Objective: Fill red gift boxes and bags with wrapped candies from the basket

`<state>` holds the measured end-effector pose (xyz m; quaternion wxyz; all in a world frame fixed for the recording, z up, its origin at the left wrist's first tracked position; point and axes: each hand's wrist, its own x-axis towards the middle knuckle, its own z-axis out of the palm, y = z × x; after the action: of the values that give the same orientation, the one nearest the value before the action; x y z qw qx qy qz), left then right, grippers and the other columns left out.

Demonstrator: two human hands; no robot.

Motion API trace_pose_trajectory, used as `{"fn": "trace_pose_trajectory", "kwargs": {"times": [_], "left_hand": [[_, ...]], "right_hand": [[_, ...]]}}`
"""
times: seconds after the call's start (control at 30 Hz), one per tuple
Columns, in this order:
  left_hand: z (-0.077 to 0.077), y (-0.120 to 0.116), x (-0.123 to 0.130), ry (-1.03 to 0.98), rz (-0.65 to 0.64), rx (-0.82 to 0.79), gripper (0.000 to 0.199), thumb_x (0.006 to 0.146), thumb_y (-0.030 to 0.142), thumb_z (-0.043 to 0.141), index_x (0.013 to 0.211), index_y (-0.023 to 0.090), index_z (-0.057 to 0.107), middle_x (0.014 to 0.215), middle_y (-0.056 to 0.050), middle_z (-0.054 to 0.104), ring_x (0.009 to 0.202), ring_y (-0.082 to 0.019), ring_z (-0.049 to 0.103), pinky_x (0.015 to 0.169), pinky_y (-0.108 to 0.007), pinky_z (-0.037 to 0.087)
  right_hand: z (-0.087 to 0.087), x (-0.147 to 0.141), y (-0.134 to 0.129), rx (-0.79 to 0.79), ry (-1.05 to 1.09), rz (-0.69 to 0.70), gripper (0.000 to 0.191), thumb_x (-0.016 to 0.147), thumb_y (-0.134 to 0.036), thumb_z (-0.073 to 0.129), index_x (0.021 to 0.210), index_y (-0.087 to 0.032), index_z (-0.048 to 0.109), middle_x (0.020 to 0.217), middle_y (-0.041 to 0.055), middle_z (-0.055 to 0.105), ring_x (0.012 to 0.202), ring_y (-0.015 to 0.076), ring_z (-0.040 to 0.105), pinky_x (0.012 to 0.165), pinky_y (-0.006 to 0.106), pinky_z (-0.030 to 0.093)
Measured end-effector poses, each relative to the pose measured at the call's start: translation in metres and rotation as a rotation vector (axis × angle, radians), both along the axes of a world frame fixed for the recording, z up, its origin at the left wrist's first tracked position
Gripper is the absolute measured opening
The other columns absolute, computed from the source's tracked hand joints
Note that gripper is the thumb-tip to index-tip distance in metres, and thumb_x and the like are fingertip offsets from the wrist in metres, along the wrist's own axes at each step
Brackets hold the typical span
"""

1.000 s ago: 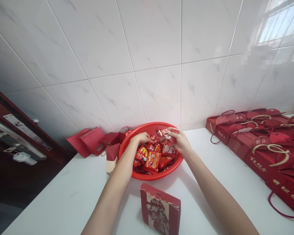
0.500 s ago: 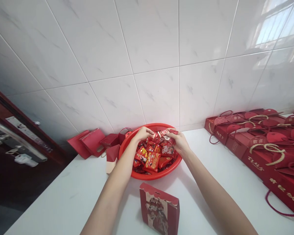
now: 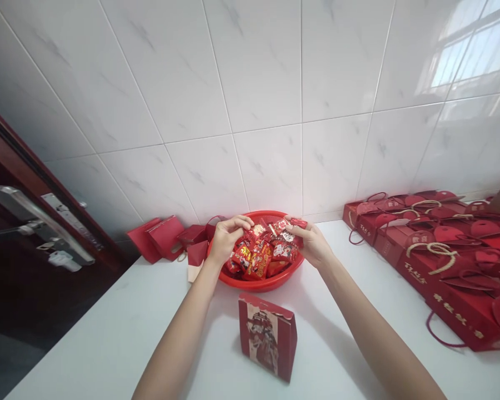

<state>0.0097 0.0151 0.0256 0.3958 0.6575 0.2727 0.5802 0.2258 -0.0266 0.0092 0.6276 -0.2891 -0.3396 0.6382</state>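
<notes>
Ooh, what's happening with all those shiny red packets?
Someone's right hand holds small red wrapped packets over a red plastic basket full of more. The left hand is at the basket's other side; I can't tell whether it grips one. A red picture box stands nearer on the white table, with red handled boxes to the right.

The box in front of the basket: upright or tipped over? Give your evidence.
Upright. The box rests on its base on the table, scalloped edge on top, printed front facing the camera.
</notes>
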Motion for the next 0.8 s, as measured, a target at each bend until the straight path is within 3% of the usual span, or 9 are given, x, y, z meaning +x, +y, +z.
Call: {"fn": "trace_pose_trajectory", "kwargs": {"times": [0.17, 0.33, 0.6, 0.8], "left_hand": [[0.005, -0.047, -0.009, 0.049, 0.028, 0.142, 0.013, 0.068, 0.021, 0.079, 0.057, 0.022, 0.072, 0.095, -0.007, 0.071, 0.088, -0.019, 0.064, 0.076, -0.031, 0.052], [0.008, -0.078, -0.008, 0.097, 0.057, 0.213, 0.014, 0.075, 0.024, 0.077, 0.061, 0.022, 0.074, 0.09, -0.007, 0.072, 0.087, -0.021, 0.066, 0.075, -0.034, 0.053], [0.006, -0.097, -0.009, 0.159, 0.081, 0.274, 0.015, 0.078, 0.028, 0.075, 0.064, 0.022, 0.074, 0.086, -0.006, 0.073, 0.08, -0.02, 0.066, 0.075, -0.033, 0.055], [0.003, -0.102, -0.01, 0.2, 0.098, 0.241, 0.013, 0.079, 0.019, 0.067, 0.069, 0.023, 0.076, 0.089, -0.006, 0.074, 0.084, -0.02, 0.068, 0.076, -0.032, 0.056]], "right_hand": [[0.021, 0.004, -0.04, 0.085, -0.093, 0.091, 0.042, 0.055, -0.029, 0.092, 0.091, -0.021, 0.073, 0.076, -0.0015, 0.069, 0.065, 0.0122, 0.06, 0.059, 0.023, 0.046], [0.033, -0.002, -0.067, 0.121, -0.162, 0.135, 0.037, 0.058, -0.031, 0.091, 0.089, -0.022, 0.072, 0.08, -0.0014, 0.069, 0.061, 0.0096, 0.056, 0.048, 0.02, 0.036], [0.035, -0.004, -0.083, 0.147, -0.282, 0.203, 0.034, 0.061, -0.03, 0.089, 0.087, -0.021, 0.069, 0.066, -0.0054, 0.059, 0.049, 0.006, 0.044, 0.042, 0.02, 0.031], [0.027, -0.011, -0.085, 0.206, -0.31, 0.164, 0.032, 0.064, -0.03, 0.088, 0.088, -0.021, 0.068, 0.07, -0.0034, 0.062, 0.05, 0.0062, 0.047, 0.041, 0.018, 0.032]]}}
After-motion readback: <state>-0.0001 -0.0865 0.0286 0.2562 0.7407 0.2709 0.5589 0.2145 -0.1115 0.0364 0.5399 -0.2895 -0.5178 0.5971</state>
